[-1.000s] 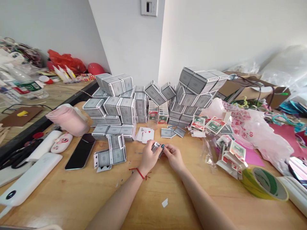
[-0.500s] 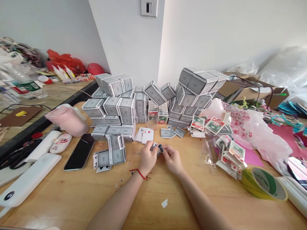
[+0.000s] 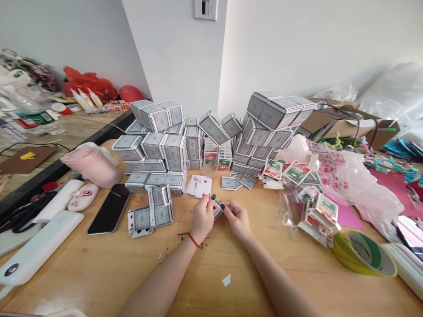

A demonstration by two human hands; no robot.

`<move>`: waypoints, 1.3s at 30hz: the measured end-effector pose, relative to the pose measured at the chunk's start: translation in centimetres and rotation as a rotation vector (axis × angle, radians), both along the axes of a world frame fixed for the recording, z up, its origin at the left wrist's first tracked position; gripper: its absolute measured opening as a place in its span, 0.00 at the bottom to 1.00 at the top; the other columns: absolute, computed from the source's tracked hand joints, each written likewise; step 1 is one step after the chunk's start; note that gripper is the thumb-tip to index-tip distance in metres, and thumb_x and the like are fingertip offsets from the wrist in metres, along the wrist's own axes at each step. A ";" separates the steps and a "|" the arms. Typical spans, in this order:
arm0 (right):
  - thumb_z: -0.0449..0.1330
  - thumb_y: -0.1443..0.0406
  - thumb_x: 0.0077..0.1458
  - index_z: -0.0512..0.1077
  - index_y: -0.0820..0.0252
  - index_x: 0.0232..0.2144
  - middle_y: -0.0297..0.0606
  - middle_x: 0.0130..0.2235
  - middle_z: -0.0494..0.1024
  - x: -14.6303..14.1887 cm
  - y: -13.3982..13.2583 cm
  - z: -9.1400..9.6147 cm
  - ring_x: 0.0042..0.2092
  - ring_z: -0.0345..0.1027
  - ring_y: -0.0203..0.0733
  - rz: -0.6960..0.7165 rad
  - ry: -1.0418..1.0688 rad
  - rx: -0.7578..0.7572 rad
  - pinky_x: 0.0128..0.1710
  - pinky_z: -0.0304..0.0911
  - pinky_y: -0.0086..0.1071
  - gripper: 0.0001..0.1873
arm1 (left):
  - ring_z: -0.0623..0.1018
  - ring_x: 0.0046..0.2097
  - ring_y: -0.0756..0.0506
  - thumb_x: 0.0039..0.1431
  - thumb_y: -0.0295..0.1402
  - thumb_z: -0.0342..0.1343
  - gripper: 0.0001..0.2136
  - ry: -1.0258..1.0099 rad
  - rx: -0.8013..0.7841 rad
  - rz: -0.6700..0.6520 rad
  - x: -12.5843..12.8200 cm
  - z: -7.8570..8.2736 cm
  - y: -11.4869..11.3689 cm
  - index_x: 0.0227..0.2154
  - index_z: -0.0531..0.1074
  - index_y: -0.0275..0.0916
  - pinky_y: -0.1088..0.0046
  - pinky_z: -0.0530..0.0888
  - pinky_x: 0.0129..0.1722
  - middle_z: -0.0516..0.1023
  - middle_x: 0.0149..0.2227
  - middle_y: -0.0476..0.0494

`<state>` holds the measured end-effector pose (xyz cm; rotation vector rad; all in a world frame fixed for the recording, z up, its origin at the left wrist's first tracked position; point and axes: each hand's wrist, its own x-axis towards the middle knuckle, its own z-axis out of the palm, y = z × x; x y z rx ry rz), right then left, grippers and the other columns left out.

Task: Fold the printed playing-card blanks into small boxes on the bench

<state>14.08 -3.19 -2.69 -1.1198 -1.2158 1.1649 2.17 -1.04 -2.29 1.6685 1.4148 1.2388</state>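
Between my hands is a playing card (image 3: pixel 217 209) with a red heart mark and a grey patterned part showing. My left hand (image 3: pixel 203 215) is closed on its left side, the dark-nailed thumb raised at the top. My right hand (image 3: pixel 237 219) pinches the card's right side between thumb and fingers. Just beyond my left hand lie face-up playing cards (image 3: pixel 202 186). Several grey-backed cards (image 3: pixel 228 183) lie beyond my right hand. To the left sits a folded-card piece (image 3: pixel 155 211) with face-up cards poking out under it.
Stacked grey card blocks (image 3: pixel 173 149) rise at the back, with a second tall stack (image 3: pixel 274 114) to the right. A black phone (image 3: pixel 109 211) and white device (image 3: pixel 41 246) lie left. Opened card boxes (image 3: pixel 319 215) and yellow tape (image 3: pixel 363 253) are right. A paper scrap (image 3: pixel 226 280) lies in front.
My left thumb has lifted away from the card, and more of its face with the red heart now shows. The hands have stayed in nearly the same place.
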 end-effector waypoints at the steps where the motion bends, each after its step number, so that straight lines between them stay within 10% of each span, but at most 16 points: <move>1: 0.56 0.57 0.49 0.72 0.61 0.30 0.39 0.28 0.75 0.0 0.1 0.0 0.30 0.68 0.40 -0.020 0.003 -0.012 0.33 0.64 0.33 0.13 | 0.69 0.26 0.50 0.58 0.36 0.42 0.13 0.028 0.018 -0.009 0.0 0.0 0.0 0.23 0.66 0.37 0.76 0.65 0.28 0.71 0.23 0.47; 39: 0.60 0.58 0.43 0.74 0.60 0.32 0.38 0.30 0.77 -0.3 0.2 0.5 0.30 0.69 0.41 0.097 0.344 -0.219 0.32 0.64 0.34 0.13 | 0.69 0.23 0.51 0.55 0.39 0.46 0.13 0.057 -0.023 0.015 -0.2 0.5 0.0 0.23 0.69 0.37 0.77 0.63 0.24 0.72 0.21 0.47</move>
